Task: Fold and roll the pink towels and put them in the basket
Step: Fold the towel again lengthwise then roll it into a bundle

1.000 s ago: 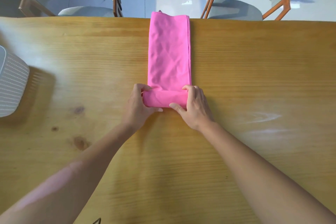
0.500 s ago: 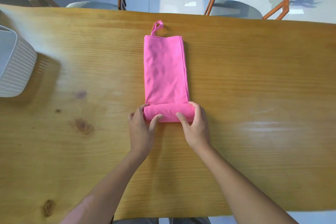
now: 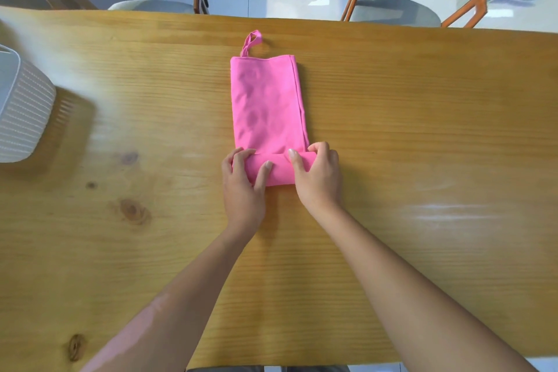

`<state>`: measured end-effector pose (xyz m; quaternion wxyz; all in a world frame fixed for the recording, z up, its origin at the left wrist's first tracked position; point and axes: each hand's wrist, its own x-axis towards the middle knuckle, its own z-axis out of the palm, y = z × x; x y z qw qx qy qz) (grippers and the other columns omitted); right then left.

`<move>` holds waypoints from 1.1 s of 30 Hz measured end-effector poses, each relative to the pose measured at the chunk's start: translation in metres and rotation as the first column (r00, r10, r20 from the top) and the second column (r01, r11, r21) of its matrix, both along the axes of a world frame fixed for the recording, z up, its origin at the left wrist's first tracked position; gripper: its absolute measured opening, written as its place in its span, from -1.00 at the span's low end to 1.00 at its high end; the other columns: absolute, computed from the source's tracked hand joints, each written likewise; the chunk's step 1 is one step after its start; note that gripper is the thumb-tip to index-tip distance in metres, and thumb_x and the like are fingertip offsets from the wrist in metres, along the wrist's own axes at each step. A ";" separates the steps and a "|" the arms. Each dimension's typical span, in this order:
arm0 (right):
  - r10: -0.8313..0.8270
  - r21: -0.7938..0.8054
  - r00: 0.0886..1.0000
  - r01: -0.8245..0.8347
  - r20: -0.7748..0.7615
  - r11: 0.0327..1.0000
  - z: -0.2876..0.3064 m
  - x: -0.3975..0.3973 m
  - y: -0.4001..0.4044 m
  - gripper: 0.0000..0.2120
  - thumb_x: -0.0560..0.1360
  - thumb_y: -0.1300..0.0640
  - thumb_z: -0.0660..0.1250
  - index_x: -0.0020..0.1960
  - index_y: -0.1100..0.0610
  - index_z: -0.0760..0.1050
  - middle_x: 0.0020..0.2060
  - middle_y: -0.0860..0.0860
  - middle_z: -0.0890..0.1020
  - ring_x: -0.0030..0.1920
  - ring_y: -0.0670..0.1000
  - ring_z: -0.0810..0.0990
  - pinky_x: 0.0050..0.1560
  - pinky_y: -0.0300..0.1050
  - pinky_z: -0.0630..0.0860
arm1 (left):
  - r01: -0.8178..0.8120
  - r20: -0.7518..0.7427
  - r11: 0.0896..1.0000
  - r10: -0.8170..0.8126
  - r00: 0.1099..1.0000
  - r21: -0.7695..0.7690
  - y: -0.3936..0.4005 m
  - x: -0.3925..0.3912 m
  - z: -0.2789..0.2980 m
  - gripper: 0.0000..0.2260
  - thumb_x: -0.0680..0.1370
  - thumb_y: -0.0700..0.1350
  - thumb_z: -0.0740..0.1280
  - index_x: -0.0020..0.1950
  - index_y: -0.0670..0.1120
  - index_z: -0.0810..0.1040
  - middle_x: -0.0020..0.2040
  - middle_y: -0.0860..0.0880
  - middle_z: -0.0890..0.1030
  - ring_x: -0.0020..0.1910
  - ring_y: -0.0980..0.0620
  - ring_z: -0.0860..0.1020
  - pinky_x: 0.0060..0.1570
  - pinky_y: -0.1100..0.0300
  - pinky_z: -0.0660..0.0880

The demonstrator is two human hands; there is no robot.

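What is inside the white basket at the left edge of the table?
Only the ribbed outer wall and rim of the white basket show, cut off by the frame's edge. Its inside is out of view, so any contents cannot be told.

Both your bare forearms reach forward and converge toward the middle. Your left hand [image 3: 241, 187] lies palm down, fingers [image 3: 238, 157] curled over the roll's left end, thumb pressed along its front. Your right hand [image 3: 318, 178] curls round the right end, thumb on top, wrist angled inward.
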<state>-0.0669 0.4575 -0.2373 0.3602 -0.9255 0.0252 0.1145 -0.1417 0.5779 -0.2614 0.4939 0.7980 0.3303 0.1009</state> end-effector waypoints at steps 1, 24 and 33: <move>0.037 0.035 0.998 -0.039 0.050 0.999 -0.003 -0.004 -0.005 -0.54 0.53 -0.18 0.36 0.26 0.10 0.40 0.15 0.06 0.50 0.13 0.11 0.52 0.09 -0.05 0.42 | -0.030 -0.007 1.000 0.030 1.000 -0.008 -0.001 0.002 0.001 -0.67 0.57 0.19 0.37 0.29 0.13 0.48 0.31 0.07 0.43 0.27 0.11 0.47 0.25 0.13 0.50; 0.820 -0.243 0.422 -0.905 -0.386 0.350 0.022 0.128 0.036 -0.52 0.51 -0.36 0.25 0.17 0.00 0.45 0.11 0.00 0.50 0.18 0.09 0.46 0.15 0.07 0.45 | 0.230 -0.154 0.803 -0.173 0.973 0.550 0.039 0.028 -0.004 -0.47 0.55 0.37 0.22 0.24 -0.04 0.47 0.25 -0.05 0.46 0.17 -0.08 0.41 0.19 0.02 0.34; 0.765 -0.131 0.608 -0.793 -0.210 0.595 0.020 0.152 0.056 -0.38 0.34 -0.39 0.44 0.19 0.03 0.51 0.07 -0.10 0.46 0.13 -0.04 0.47 0.12 -0.07 0.45 | 0.298 -0.132 0.822 -0.268 0.954 0.486 0.066 0.047 -0.002 -0.42 0.50 0.41 0.24 0.15 -0.09 0.52 -0.05 -0.10 0.52 -0.11 -0.15 0.47 -0.12 0.02 0.37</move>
